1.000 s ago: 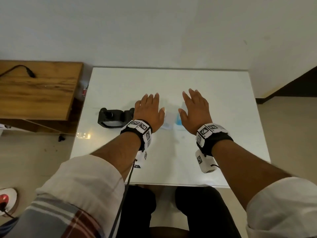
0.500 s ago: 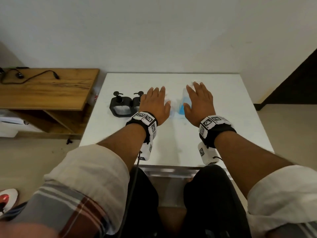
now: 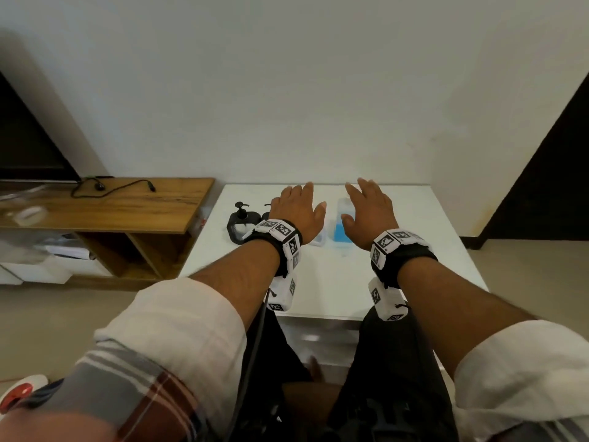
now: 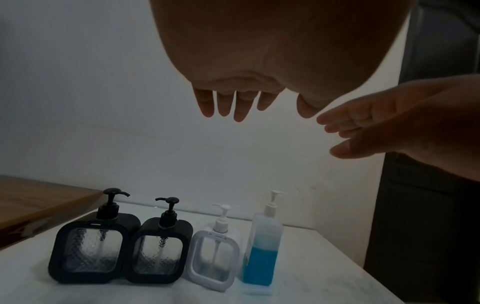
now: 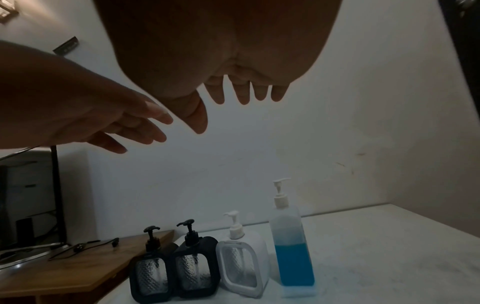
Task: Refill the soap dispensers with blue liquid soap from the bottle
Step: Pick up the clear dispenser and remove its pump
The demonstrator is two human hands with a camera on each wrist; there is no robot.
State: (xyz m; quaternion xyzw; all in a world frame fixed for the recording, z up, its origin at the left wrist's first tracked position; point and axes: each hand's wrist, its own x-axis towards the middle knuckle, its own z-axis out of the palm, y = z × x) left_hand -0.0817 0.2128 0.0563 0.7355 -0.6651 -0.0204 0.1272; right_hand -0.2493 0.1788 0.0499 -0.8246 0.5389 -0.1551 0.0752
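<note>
A row stands on the white table [image 3: 350, 282]: two black pump dispensers [image 4: 89, 248] [image 4: 158, 251], a white pump dispenser [image 4: 215, 255] and a tall clear bottle [image 4: 262, 251] about half full of blue soap. All have their pumps on. In the right wrist view the same row shows, with the bottle [image 5: 291, 248] at the right end. My left hand [image 3: 299, 212] hovers flat above the dispensers, fingers straight, holding nothing. My right hand [image 3: 369, 212] hovers flat over the bottle [image 3: 341, 228], also empty. In the head view my hands hide most of the row.
A wooden side bench [image 3: 105, 205] with a black cable [image 3: 111, 186] stands left of the table, level with it. A dark screen [image 3: 28, 148] is on it. The wall runs right behind the table. My knees are under the near edge.
My view has tilted up and back, so the table sits lower and farther. Both hands stay flat and side by side above the row, holding nothing.
</note>
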